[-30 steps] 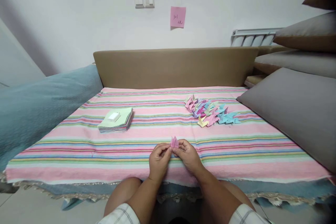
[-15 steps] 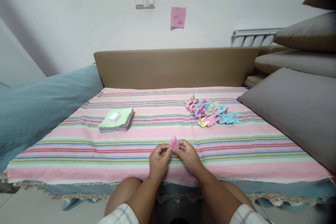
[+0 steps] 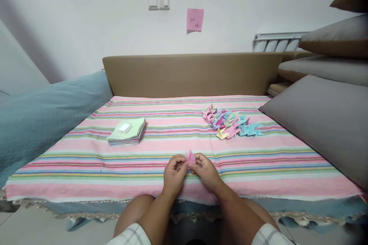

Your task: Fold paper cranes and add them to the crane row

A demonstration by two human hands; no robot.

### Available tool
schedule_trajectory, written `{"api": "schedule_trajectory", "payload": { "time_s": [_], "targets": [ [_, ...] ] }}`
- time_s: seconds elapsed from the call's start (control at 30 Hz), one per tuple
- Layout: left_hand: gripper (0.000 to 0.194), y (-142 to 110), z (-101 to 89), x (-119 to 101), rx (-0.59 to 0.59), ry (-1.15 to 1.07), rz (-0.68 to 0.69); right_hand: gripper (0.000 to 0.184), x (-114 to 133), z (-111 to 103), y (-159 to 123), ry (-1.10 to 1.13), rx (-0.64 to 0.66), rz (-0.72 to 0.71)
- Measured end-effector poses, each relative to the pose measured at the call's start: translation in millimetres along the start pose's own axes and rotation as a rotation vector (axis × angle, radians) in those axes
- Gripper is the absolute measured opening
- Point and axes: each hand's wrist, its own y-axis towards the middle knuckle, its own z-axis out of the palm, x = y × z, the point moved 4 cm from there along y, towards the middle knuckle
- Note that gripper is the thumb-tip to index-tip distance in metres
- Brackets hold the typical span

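A small folded pink paper with pointed tips is pinched between both hands above the striped cloth. My left hand grips its left side between thumb and fingers. From the right, my right hand holds the other side, thumb pressed near the bottom. The lower part of the paper is hidden by the fingers. Beyond my hands to the right lies a cluster of folded paper cranes in pink, blue, yellow, purple and green.
On the left, a stack of square paper carries a small white object. Grey cushions pile up at the right. A brown backrest spans the back, and a blue-covered armrest stands at left. Striped cloth covers the seat.
The pink paper has shifted slightly and its pointed tips have spread, showing a wider face on the right. Both hands stay in nearly the same place.
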Motion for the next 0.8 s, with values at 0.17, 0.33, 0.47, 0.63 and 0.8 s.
{"api": "schedule_trajectory", "payload": {
  "time_s": [0.17, 0.33, 0.47, 0.63, 0.8],
  "targets": [
    [0.015, 3.3, 0.2, -1.8, 0.023, -0.062, -0.043, 0.029, 2.2, 1.1, -1.1, -0.036, 0.031, -0.011],
    [0.019, 4.5, -0.4, -0.6, 0.026, -0.093, -0.1, 0.026, 3.5, 1.7, -1.2, -0.076, 0.03, -0.043],
    [0.021, 4.4, -0.9, -1.4, 0.021, -0.092, -0.159, 0.024, 2.2, 2.1, -1.9, -0.125, 0.015, -0.077],
    [0.022, 4.0, -1.3, -2.8, -0.013, -0.14, -0.223, 0.023, 1.3, 3.8, -3.4, -0.18, 0.004, -0.104],
    [0.022, 4.2, -2.6, 0.3, -0.036, -0.184, -0.262, 0.024, 1.0, 4.7, -3.8, -0.206, 0.003, -0.1]
  ]
}}
